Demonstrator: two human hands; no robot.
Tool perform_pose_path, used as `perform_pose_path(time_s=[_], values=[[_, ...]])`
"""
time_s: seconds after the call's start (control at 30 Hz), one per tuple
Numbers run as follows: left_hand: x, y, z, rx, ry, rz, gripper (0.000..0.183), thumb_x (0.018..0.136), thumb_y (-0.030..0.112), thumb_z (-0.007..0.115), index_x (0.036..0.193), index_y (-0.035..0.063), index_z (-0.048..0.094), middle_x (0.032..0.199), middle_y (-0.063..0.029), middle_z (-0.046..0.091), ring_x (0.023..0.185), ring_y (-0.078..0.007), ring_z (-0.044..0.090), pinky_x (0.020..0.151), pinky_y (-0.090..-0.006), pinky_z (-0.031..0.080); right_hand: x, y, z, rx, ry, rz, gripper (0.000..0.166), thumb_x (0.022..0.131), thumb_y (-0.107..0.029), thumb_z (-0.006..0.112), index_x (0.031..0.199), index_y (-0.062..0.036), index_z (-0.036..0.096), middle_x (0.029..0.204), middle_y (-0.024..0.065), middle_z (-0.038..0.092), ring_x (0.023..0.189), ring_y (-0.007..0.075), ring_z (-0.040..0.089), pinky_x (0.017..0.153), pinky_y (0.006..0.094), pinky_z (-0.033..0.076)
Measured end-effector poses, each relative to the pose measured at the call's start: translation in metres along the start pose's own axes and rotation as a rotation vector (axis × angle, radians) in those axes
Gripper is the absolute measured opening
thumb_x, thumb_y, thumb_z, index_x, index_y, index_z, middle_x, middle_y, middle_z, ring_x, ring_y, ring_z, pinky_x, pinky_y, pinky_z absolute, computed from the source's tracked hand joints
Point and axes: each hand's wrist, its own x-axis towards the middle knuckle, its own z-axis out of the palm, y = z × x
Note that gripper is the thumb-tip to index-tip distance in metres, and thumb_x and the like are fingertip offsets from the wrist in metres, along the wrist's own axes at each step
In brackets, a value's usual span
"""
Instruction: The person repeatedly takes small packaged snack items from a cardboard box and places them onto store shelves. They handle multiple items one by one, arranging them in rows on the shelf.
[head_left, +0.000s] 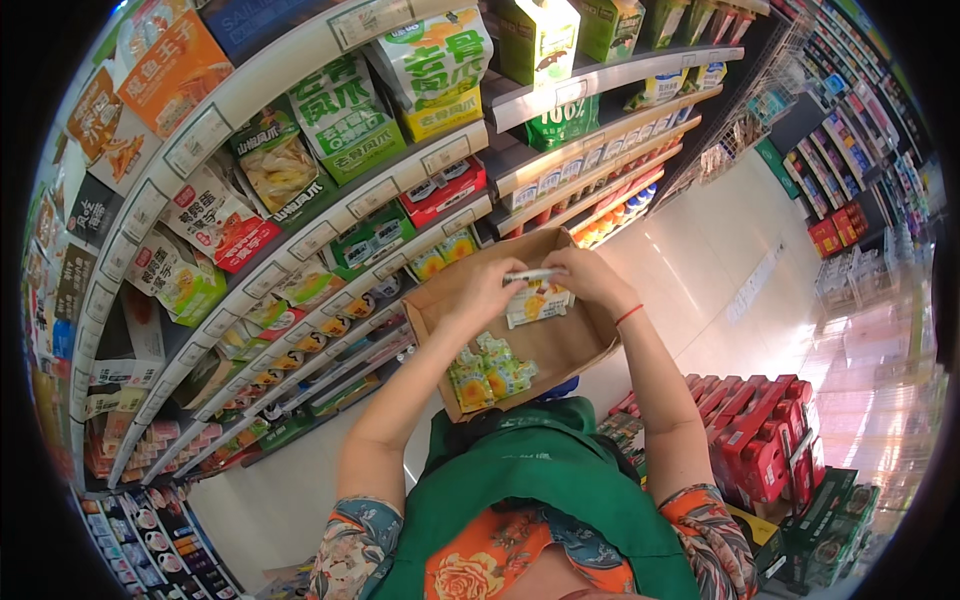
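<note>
Over an open cardboard box, my left hand and my right hand hold a small white snack packet by its two ends. Just below it in the box lies another white packet with yellow print; whether it touches my fingers I cannot tell. Several small green-and-yellow packets lie in the near left corner of the box. The box sits in front of my green apron, and what bears its weight is hidden.
Curved store shelves with bagged snacks run along the left. Ahead, a shelf unit holds cartons. Red multipacks and green packs are stacked low at my right. A tiled floor stretches between the shelving.
</note>
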Motion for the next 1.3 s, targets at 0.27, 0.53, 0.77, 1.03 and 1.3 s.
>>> perform_pose_path(time_s=[0.27, 0.53, 0.77, 1.03, 1.3], values=[[-0.031, -0.122, 0.094, -0.120, -0.070, -0.375, 0.024, 0.083, 0.014, 0.072, 0.104, 0.0023, 0.069, 0.097, -0.0096, 0.071, 0.090, -0.0183, 0.067, 0.079, -0.0303, 0.052, 0.009, 0.106, 0.108, -0.121, -0.334, 0.160, 0.028, 0.074, -0.020, 0.072, 0.101, -0.0111, 0.072, 0.096, 0.0153, 0.070, 0.090, 0.0345, 0.066, 0.081, 0.0427, 0.052], [-0.045, -0.168, 0.134, -0.182, -0.093, -0.509, 0.030, 0.087, 0.012, 0.068, 0.114, -0.0011, 0.066, 0.100, -0.0115, 0.071, 0.092, -0.0186, 0.067, 0.082, -0.0308, 0.053, 0.007, 0.125, 0.143, -0.076, -0.357, 0.217, 0.025, 0.076, -0.013, 0.068, 0.100, -0.0103, 0.072, 0.096, 0.0156, 0.070, 0.093, 0.0342, 0.066, 0.083, 0.0414, 0.052], [-0.029, -0.147, 0.124, -0.097, -0.029, -0.587, 0.039, 0.088, 0.015, 0.066, 0.125, 0.0022, 0.063, 0.107, -0.0142, 0.071, 0.094, -0.0185, 0.066, 0.085, -0.0308, 0.052, 0.023, 0.124, 0.139, -0.146, -0.147, 0.216, 0.023, 0.079, -0.010, 0.064, 0.100, -0.0124, 0.073, 0.100, 0.0143, 0.071, 0.099, 0.0334, 0.065, 0.087, 0.0430, 0.052], [-0.023, -0.099, 0.092, -0.011, -0.071, -0.492, 0.041, 0.087, 0.018, 0.068, 0.126, 0.0072, 0.062, 0.111, -0.0173, 0.069, 0.099, -0.0274, 0.067, 0.088, -0.0353, 0.052, 0.031, 0.094, 0.110, -0.144, -0.017, 0.108, 0.021, 0.080, -0.013, 0.067, 0.101, -0.0104, 0.072, 0.099, 0.0129, 0.070, 0.101, 0.0332, 0.062, 0.091, 0.0421, 0.049], [0.020, -0.031, 0.027, 0.118, 0.104, -0.027, 0.046, 0.087, 0.020, 0.066, 0.129, 0.0035, 0.055, 0.126, -0.0205, 0.060, 0.116, -0.0395, 0.056, 0.098, -0.0424, 0.046, 0.059, 0.011, 0.016, 0.123, 0.231, -0.168, 0.019, 0.083, -0.012, 0.064, 0.100, -0.0045, 0.070, 0.095, 0.0181, 0.069, 0.091, 0.0361, 0.066, 0.081, 0.0429, 0.052]])
